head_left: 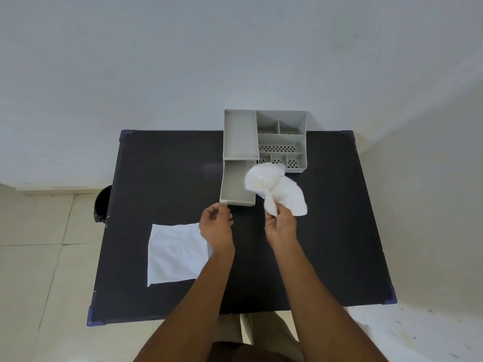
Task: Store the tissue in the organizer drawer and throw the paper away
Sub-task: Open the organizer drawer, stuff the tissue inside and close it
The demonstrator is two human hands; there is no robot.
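A grey plastic organizer [279, 142] stands at the far edge of the black table. Its drawer [236, 185] is pulled out toward me and looks empty. My right hand [281, 226] pinches a white tissue [277, 186], which fans out in the air above the table, just right of the drawer. My left hand [217, 226] hovers at the drawer's front left corner with fingers curled; whether it touches the drawer is unclear. A creased white sheet of paper [175, 253] lies flat on the table at the near left, partly under my left wrist.
The black table [326, 231] has blue corner caps. A black bin [102, 203] with a liner stands on the tiled floor past the table's left edge. A white wall rises right behind the organizer.
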